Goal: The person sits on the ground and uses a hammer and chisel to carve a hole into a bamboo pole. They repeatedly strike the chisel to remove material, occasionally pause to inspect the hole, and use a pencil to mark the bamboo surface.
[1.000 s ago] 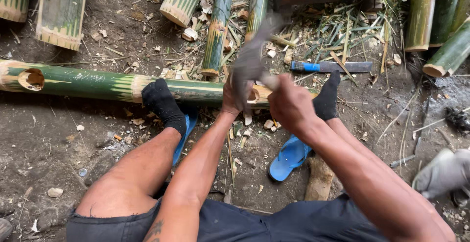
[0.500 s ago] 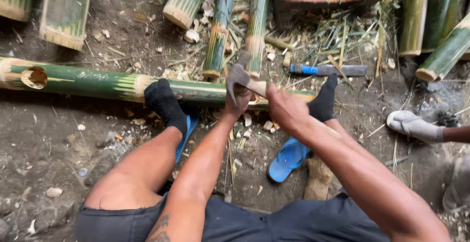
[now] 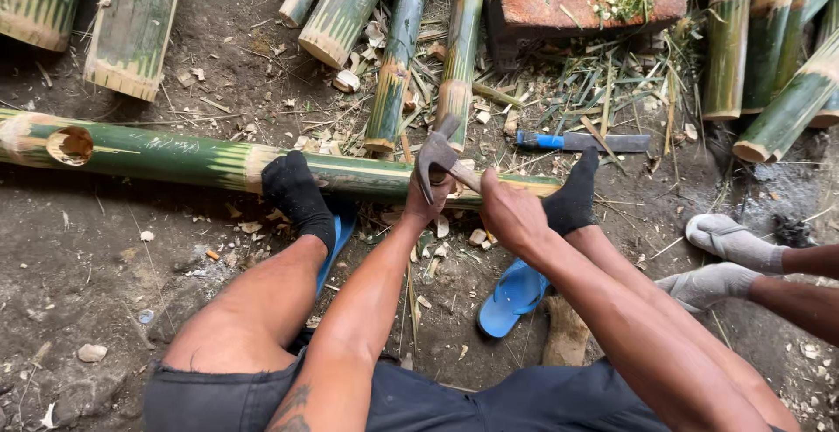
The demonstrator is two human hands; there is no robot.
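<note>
I am looking down over the work as the right hand (image 3: 514, 214) is closing around the wooden handle of a claw hammer (image 3: 434, 159), whose dark steel head is sitting just above the long green bamboo pole (image 3: 183, 158). The left hand (image 3: 426, 203) is curling shut right under the hammer head, against the pole's upper side; I think it is pinching something small there, perhaps a chisel or wedge, but the hammer head is covering that spot and I cannot tell.

The pole is lying flat across the dirt, and both feet in black socks (image 3: 297, 194) are pressing on it from the near side, one to the left of the hands and one to the right, pinning it in place. A pair of blue sandals (image 3: 511, 297) is lying just behind the feet.

As for progress, I am judging that one round hole (image 3: 70, 145) near the pole's left end is already cut through. Pale chips (image 3: 441, 240) are lying on the ground below the hands, so cutting at the middle of the pole seems to be under way, though I am seeing no finished opening there.

A blue-handled knife (image 3: 581, 141) is lying beyond the pole, well apart from the hands, beside cut bamboo lengths (image 3: 350, 4) and a brick (image 3: 577, 8). Another person's socked feet (image 3: 730, 262) are showing at the right edge.
</note>
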